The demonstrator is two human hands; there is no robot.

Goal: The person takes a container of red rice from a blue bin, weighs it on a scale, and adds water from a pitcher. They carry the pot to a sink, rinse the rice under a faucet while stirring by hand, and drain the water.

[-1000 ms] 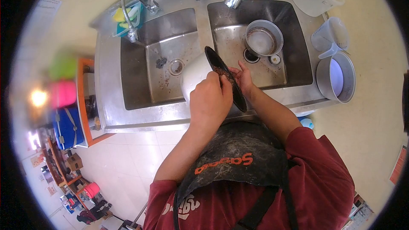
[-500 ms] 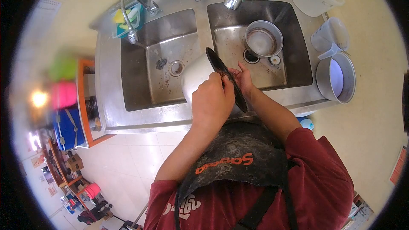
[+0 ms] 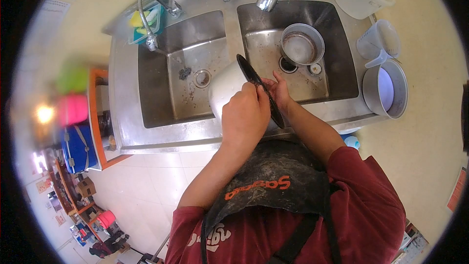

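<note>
A rounded silver pot (image 3: 223, 88) with a black rim (image 3: 250, 72) is tipped on its side over the front edge of the sink, its mouth turned to the right. My left hand (image 3: 247, 112) is closed on the rim, fingers curled over it, with brownish bits by the fingertips. On the mouth side, my right hand (image 3: 279, 92) is held close against the black edge. Its visible fingers are apart, and part of the hand is hidden behind the rim.
A metal pan (image 3: 303, 44) sits in the right basin (image 3: 337, 58) near the drain. Brown crumbs and a dark scrubber (image 3: 184, 73) lie in the left basin (image 3: 156, 102). Flexible taps (image 3: 267, 2) hang over both. A measuring jug (image 3: 378, 41) and another pan (image 3: 398, 90) stand at right.
My left hand has shifted very slightly to the right on the rim. The pot and my right hand look almost unmoved.
</note>
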